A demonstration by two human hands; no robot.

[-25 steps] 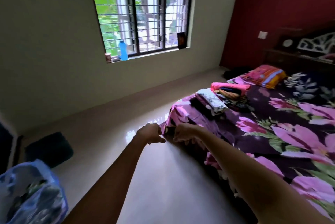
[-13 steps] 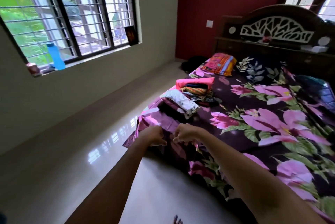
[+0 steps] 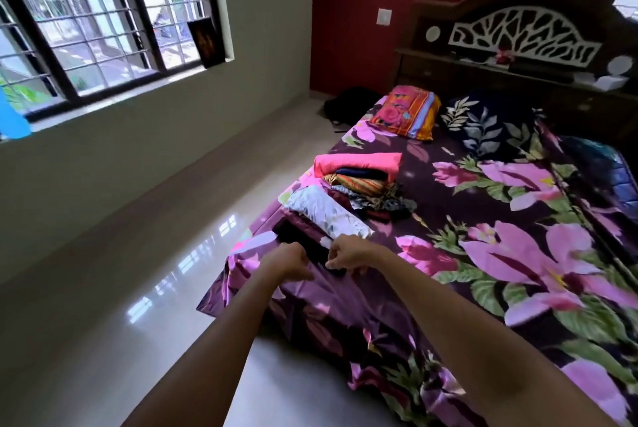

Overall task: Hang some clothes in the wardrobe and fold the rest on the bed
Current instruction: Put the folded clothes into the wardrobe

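A bed (image 3: 518, 254) covered by a dark purple sheet with pink flowers fills the right side. My left hand (image 3: 290, 262) and my right hand (image 3: 348, 255) are close together at its near left corner, fingers curled, each gripping shiny purple floral fabric (image 3: 262, 292) that hangs over the corner. I cannot tell whether this fabric is the sheet or a separate cloth. Just beyond my hands lie a dark garment (image 3: 297, 236) and a folded white patterned garment (image 3: 324, 212). Behind them is a stack of folded clothes (image 3: 359, 166) with a pink piece on top.
An orange pillow (image 3: 405, 112) and a navy leaf-print pillow (image 3: 490, 126) lie by the carved wooden headboard (image 3: 518, 33). A black bag (image 3: 348, 102) sits on the glossy floor (image 3: 155, 271) beside the bed. A barred window (image 3: 103, 19) is on the left wall.
The view has swung right and closer to the bed. Both hands have kept their hold on the purple fabric and moved up toward the folded clothes.
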